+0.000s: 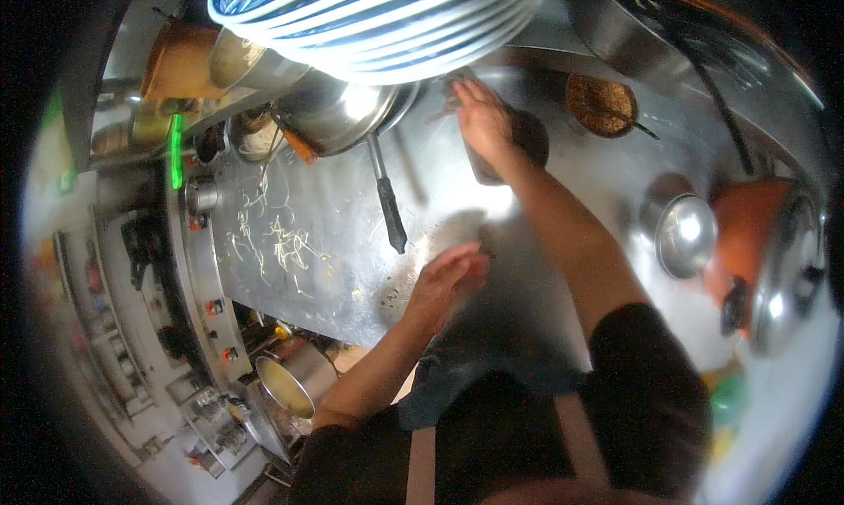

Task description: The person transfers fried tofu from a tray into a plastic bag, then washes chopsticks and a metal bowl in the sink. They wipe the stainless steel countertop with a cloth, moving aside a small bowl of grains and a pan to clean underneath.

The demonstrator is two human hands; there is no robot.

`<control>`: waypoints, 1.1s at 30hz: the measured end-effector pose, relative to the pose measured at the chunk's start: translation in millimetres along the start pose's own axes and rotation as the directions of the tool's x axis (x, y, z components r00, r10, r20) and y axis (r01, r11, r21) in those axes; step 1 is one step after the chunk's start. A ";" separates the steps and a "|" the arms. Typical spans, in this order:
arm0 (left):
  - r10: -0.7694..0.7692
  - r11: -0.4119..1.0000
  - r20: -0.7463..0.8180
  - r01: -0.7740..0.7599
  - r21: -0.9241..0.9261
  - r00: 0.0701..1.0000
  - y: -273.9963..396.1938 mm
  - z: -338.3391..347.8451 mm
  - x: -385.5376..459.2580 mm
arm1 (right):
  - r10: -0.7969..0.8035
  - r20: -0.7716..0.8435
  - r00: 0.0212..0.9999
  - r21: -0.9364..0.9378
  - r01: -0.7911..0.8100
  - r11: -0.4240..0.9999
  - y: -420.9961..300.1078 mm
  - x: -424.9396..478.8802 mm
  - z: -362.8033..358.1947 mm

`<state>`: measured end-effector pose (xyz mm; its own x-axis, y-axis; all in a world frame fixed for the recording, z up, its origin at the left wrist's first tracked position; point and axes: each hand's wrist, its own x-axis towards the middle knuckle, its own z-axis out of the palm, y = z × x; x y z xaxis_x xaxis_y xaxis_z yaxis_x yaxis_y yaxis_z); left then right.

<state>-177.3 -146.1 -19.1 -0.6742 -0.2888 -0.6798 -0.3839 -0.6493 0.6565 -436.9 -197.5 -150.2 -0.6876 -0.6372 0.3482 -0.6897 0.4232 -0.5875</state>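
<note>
My left hand [452,277] is over the steel worktop [343,208], blurred, its fingers loosely extended with nothing visible in them. Small brown crumbs lie beside it. Farther forward, my right hand [484,119] reaches out with its fingers extended, above a dark rectangular item [484,169] that I cannot identify. A blurred greyish thing lies near its fingertips; whether the hand touches it is unclear. A steel pan [330,119] with a black-gripped handle [390,215] stands to the left. Pale thin shreds [287,244] are scattered over the worktop's left part.
A stack of blue-and-white plates [395,30] looms at the top. On the right are a bowl of brown granules [600,106] with a spoon, a steel bowl [686,235] and an orange pot [745,228] with a lid. A steel pot [300,373] stands lower left, below the worktop's edge.
</note>
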 end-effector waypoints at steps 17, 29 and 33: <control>0.311 0.876 -0.208 -0.364 -0.315 0.927 148.2 -145.4 164.0 | -0.306 0.286 0.908 -0.030 0.328 0.944 -84.5 -61.0 22.1; 0.269 0.906 -0.226 -0.326 -0.271 0.936 196.7 -184.8 207.2 | 0.024 0.759 0.650 0.402 -0.498 0.769 -143.1 -131.5 -6.3; 0.293 0.924 -0.288 -0.348 -0.161 0.912 202.6 -161.9 200.3 | 0.285 0.029 0.958 0.546 -0.254 0.798 -75.8 -112.3 -42.1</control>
<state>-287.9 -449.4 -75.1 -0.5450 -0.6562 -0.5219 -0.0187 -0.6128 0.7900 -317.0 -130.9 -114.1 -0.8489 -0.5083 0.1450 -0.2519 0.1481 -0.9563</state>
